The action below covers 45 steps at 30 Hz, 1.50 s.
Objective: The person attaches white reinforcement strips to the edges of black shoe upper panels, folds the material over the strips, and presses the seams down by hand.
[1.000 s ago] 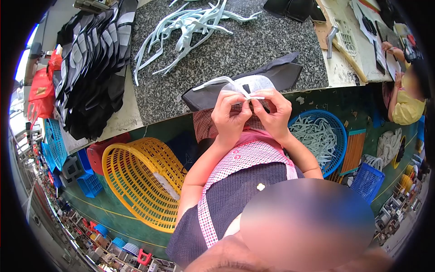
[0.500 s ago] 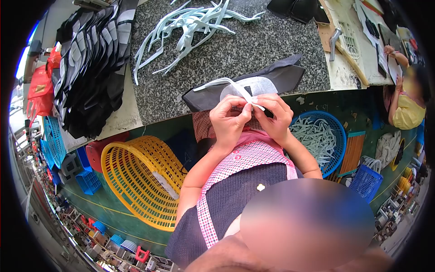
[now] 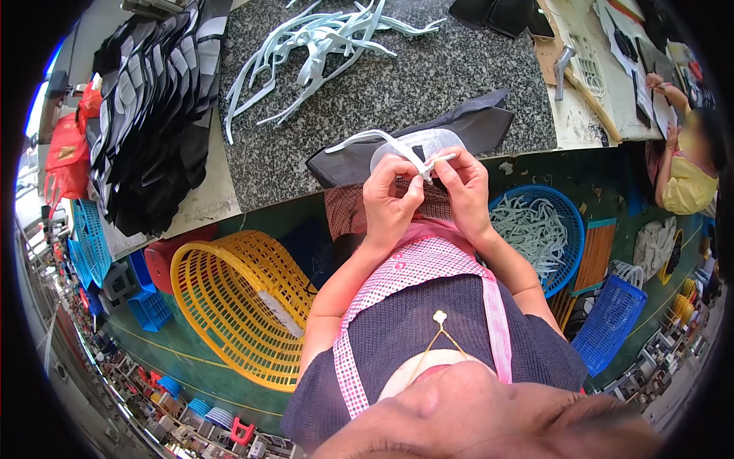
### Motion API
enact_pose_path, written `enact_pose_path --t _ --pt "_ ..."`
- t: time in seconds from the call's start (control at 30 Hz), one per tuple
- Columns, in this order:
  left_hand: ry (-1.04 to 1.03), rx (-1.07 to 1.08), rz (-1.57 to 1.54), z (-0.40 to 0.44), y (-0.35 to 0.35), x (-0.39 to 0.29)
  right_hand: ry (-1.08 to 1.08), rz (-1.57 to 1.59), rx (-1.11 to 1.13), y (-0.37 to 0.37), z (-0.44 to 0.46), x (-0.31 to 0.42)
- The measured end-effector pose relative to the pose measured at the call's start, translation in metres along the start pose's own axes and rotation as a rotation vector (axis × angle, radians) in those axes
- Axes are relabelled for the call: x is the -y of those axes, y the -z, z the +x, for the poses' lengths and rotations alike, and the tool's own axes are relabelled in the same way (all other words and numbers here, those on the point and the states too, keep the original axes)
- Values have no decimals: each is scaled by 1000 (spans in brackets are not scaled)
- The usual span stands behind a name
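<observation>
A pale blue-white strip [image 3: 382, 138] curves over a black sheet piece [image 3: 470, 126] with a white patch [image 3: 436, 141] at the table's front edge. My left hand [image 3: 392, 199] pinches the strip between thumb and fingers. Close beside it, my right hand [image 3: 465, 187] is closed on the strip's short end, which sticks out past the fingertips. Both hands are just off the edge, almost touching. More pale strips [image 3: 313, 57] lie loose in a tangle farther back on the speckled stone slab [image 3: 382, 88].
Layered black and white pieces [image 3: 164, 115] hang at the left of the table. Below are a yellow basket [image 3: 237, 306] and a blue basket [image 3: 577, 222] of pale strips. A metal tool [image 3: 563, 69] lies at the right. Another person [image 3: 688, 180] works at far right.
The fingers of my right hand have shifted up and right, and the strip's short end now points up to the right instead of down. My left hand has stayed nearly in place.
</observation>
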<state>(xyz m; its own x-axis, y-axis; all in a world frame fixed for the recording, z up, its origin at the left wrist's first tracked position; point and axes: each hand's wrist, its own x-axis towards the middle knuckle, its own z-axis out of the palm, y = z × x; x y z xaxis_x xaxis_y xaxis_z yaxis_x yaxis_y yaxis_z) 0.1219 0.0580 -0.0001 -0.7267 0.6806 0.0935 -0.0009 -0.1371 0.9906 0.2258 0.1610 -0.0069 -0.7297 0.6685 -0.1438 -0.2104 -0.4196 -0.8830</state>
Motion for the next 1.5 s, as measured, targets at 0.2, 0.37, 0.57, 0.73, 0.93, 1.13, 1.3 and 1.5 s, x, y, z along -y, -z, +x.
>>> enact_pose_path --t 0.2,0.37,0.57,0.73,0.93,1.13,1.3,1.5 --pt "-84 29 54 -1 4 2 188 -347 90 -7 -4 13" --pt "-82 49 73 -2 8 -1 269 -568 71 -3 0 21" --pt "-45 188 -56 -4 17 5 116 -445 75 -3 -1 28" --pt "-32 187 -44 -5 19 5 195 -507 43 -1 -5 18" --pt "-3 205 117 -4 18 -12 395 -681 95 -2 -6 24" --pt "-19 248 65 -6 22 -11 -47 -25 164 12 -2 14" --pt "-61 218 -3 -8 22 -11 121 -193 194 2 -8 18" --pt "-141 190 31 -7 24 -14 460 -660 162 -5 -5 29"
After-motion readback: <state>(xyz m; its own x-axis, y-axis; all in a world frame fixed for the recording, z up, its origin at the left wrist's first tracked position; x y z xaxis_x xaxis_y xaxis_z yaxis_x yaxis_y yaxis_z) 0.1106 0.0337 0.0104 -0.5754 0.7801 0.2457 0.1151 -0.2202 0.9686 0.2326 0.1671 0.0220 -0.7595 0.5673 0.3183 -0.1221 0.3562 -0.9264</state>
